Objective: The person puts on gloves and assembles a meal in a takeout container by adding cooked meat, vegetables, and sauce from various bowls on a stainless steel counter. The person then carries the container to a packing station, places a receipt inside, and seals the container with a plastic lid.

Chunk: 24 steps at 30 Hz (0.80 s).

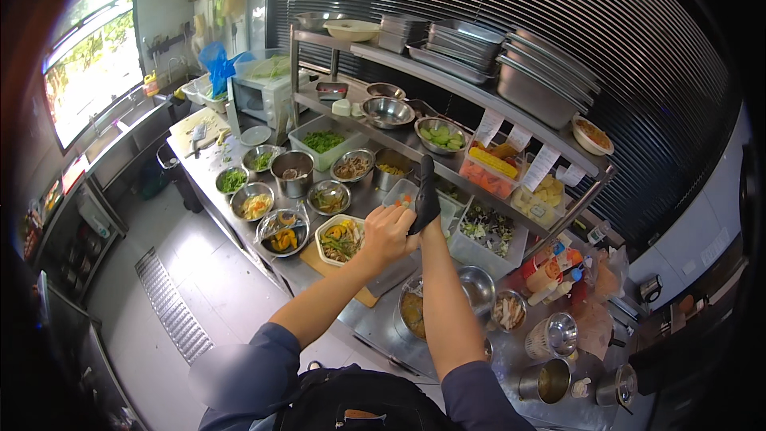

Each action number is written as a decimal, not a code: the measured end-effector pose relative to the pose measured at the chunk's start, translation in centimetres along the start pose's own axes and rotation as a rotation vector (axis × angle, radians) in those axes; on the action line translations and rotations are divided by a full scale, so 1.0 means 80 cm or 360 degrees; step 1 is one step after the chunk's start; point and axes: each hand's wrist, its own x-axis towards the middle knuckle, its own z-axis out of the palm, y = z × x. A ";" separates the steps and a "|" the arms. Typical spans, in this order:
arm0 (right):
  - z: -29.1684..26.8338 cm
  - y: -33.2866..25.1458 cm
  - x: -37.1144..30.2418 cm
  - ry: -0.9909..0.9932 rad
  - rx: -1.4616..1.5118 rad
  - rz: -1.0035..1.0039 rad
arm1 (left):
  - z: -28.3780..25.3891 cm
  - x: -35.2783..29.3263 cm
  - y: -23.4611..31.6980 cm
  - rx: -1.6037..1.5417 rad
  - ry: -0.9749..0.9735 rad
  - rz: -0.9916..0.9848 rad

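Observation:
My left hand (387, 235) is bare, its fingers closed on the cuff of a black glove (428, 191). That glove covers my right hand (426, 206), which is raised with its fingers stretched upward and holds nothing. Just left of my hands sits a white bowl (321, 233) of mixed vegetables and sliced yellow pieces. It rests over a wooden cutting board (366, 297), partly hidden by my left forearm. Behind my hands, a clear container (396, 191) with orange pieces is partly covered.
Several steel bowls of cut food, including a plastic-covered one (283, 231), line the counter's left side. A steel shelf (511, 183) with metal trays runs along the back. Sauce bottles (550, 271) and steel pots (546, 381) stand at right. A knife (197, 137) lies far left.

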 end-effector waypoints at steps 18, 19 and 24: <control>-0.064 -0.017 -0.013 -0.0384 0.2775 0.0643 | 0.026 -0.037 0.013 -0.0026 -0.0710 -0.0562; -0.068 -0.019 -0.016 -0.0277 0.2705 0.0718 | 0.030 -0.039 0.014 -0.0038 -0.0755 -0.0662; -0.076 -0.048 -0.013 -0.0252 0.3269 0.0532 | 0.047 -0.045 0.028 -0.0017 -0.0888 -0.0840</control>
